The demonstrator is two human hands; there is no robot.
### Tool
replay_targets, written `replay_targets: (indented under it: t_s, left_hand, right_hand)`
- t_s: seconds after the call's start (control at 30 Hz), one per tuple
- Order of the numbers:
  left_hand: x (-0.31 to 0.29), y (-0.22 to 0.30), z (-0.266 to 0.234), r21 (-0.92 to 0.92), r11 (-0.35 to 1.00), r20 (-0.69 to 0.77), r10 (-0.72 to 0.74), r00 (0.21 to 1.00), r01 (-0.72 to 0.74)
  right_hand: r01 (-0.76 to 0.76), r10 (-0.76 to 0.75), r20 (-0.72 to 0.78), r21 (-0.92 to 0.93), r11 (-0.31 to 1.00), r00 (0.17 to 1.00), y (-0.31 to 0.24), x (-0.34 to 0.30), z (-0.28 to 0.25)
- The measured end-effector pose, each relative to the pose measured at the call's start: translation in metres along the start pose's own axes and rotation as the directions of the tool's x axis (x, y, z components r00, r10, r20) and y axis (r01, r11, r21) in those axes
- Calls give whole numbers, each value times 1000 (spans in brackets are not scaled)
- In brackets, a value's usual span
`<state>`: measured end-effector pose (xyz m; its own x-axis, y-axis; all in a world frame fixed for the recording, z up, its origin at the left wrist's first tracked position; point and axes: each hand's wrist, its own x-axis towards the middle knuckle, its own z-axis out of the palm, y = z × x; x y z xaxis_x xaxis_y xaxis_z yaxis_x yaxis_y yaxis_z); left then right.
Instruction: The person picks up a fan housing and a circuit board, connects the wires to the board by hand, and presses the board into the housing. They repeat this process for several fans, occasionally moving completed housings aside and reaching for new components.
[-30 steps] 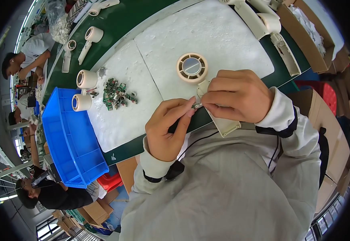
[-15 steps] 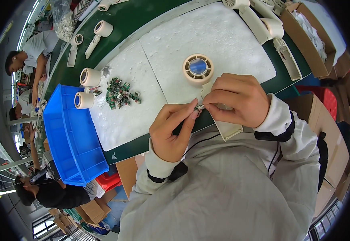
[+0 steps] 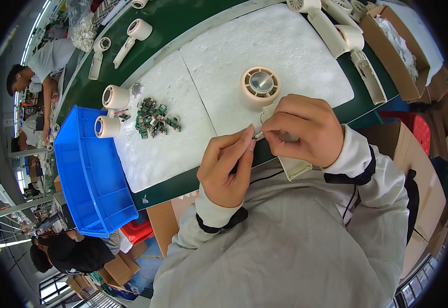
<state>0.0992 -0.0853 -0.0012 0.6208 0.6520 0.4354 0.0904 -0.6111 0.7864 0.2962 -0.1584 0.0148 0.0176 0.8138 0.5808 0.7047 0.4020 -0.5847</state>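
Just above the table's near edge, my left hand [image 3: 226,169] pinches a small circuit board [image 3: 257,135] between thumb and fingers. The fingertips of my right hand [image 3: 306,131] are closed right against it; what they grip is too small to make out. Under my right hand lies a cream handheld fan [image 3: 261,84], its round head facing up. Its opened handle [image 3: 294,168] reaches toward me, partly covered by that hand. Left of my hands, a pile of green circuit boards [image 3: 154,118] rests on the white foam mat [image 3: 193,110].
A blue plastic bin [image 3: 93,174] stands at the left, beside two fan heads [image 3: 115,98]. More fans [image 3: 140,30] lie on the green surface beyond. Several fan housings [image 3: 331,38] and a cardboard box [image 3: 401,56] sit at the far right. Co-workers [image 3: 52,61] are at the left.
My hands have come slightly closer together, and the fan head has shifted a little right and nearer. The far-left fans have slid up and right. A co-worker at lower left has moved.
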Motion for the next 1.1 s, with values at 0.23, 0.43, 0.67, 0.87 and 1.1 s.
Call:
replay_targets:
  t_s: [0.23, 0.43, 0.67, 0.87, 1.1]
  left_hand:
    - [3, -3, -8, -90, 994, 99, -58, 993, 67]
    - [-1, 2, 4, -49, 996, 5, -79, 997, 79]
    - [-6, 9, 23, 183, 983, -146, 58, 988, -31]
    - [-4, 3, 26, 217, 974, -176, 97, 980, -58]
    - [26, 2, -54, 300, 953, 14, 44, 999, -46]
  right_hand:
    - [50, -50, 14, -21, 999, 999, 2, 0, -2]
    - [-43, 43, -29, 7, 999, 999, -6, 0, 1]
    - [-188, 189, -113, 17, 982, 975, -22, -5, 7]
    - [-303, 308, -76, 67, 951, 948, -26, 2, 6]
    - [-290, 281, 141, 45, 956, 949, -3, 30, -22]
